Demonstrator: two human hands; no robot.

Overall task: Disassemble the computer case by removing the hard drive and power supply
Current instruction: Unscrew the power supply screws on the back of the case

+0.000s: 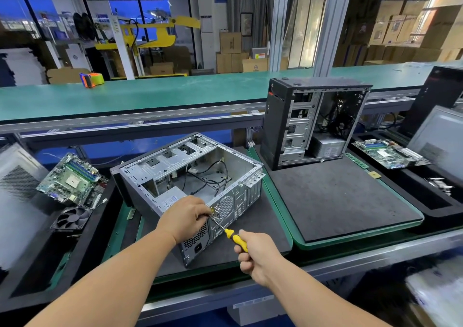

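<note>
Centrally, an open computer case (190, 183) is seen lying on its side on a black foam mat (253, 229), its rear panel turned toward the person. The power supply (170, 198) is still seated in the near-left corner of the case; no hard drive can be made out. Just over that corner the left hand (186, 217) is held, its fingertips pinched around the metal shaft of a screwdriver (229, 234) close to the tip, which is set against the rear panel beside the round fan grille (224, 207). The yellow handle is gripped in the curled right hand (258, 257), nearer the person and to the right of the case. The tool's long axis runs from lower right up to the upper left, pointing at the panel, so a rear screw near the power supply is probably being worked; the left hand is the nearer to it.

Left of the case, a motherboard (71, 180) and a loose fan (71, 219) lie on the mat. Right of it, a second case (313, 123) stands upright. Behind the case runs a green workbench (175, 93), with stacked cartons beyond.
</note>
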